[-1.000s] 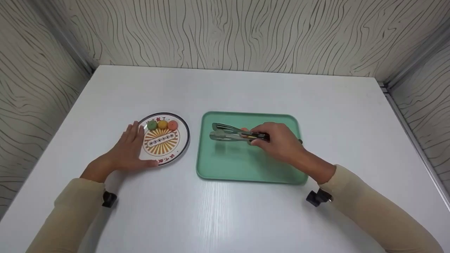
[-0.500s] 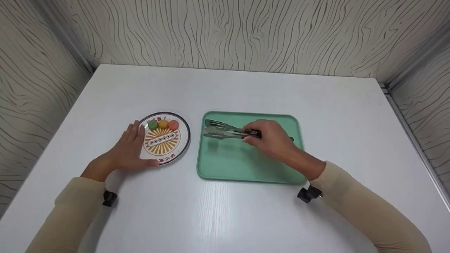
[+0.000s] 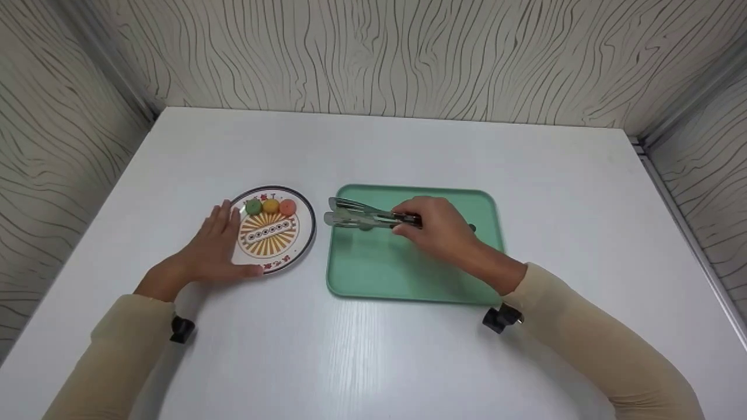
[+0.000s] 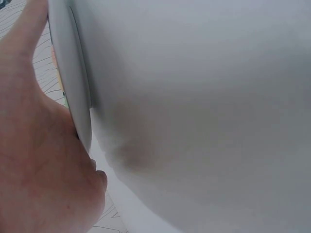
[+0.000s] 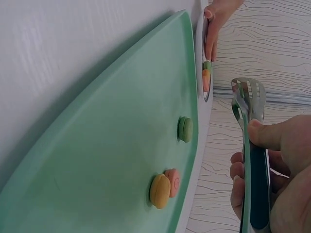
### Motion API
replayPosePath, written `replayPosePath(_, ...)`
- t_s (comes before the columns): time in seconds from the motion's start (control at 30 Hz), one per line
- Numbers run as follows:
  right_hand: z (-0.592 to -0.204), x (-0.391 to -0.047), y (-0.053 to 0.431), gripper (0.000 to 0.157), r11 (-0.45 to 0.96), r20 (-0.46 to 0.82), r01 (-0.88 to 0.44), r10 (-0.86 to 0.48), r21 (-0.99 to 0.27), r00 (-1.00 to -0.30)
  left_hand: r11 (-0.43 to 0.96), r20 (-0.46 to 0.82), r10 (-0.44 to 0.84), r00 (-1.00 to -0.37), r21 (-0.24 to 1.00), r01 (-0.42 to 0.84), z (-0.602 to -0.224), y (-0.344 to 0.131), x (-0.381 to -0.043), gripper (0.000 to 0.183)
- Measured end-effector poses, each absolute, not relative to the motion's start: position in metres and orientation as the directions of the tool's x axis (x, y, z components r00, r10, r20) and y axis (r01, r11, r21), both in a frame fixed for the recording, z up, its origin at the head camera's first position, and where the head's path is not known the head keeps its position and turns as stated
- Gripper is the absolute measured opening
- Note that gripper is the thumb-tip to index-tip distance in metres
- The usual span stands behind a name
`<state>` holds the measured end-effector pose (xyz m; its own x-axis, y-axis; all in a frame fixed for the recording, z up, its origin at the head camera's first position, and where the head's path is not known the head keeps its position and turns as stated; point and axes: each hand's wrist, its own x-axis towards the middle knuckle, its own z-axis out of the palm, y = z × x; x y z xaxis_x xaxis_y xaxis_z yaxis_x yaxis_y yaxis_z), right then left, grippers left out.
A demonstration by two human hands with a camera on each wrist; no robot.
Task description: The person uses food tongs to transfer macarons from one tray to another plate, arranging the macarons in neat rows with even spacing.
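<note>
Dark-handled metal tongs hang raised — parted tips toward the round, dark-rimmed plate, which lies flat.

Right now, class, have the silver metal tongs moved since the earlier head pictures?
Yes, left: the tongs now reach past the left edge of the green rectangular tray.

On the round plate, left of centre in the head view, red marks are running along the upper border, and a second red group is curving along the lower border. A slanting white banner is crossing the plate's middle, carrying a row of small dark round marks. The red marks are possibly forming Chinese characters, but they are showing too small and soft for any word to be read. At the right wrist view's upper right, the plate's print is appearing illegible.
</note>
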<state>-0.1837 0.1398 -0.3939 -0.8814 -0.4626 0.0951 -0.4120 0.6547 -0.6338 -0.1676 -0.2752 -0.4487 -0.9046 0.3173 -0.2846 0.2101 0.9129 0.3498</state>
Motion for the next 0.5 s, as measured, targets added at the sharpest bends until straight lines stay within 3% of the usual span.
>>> replayPosePath(0.5,-0.394,-0.187,0.126,0.026,0.664,0.067,-0.389,-0.455,-0.639,-0.888,0.91,-0.292,0.317,-0.902,0.362,0.202,-0.447,-0.275,-0.167,0.133)
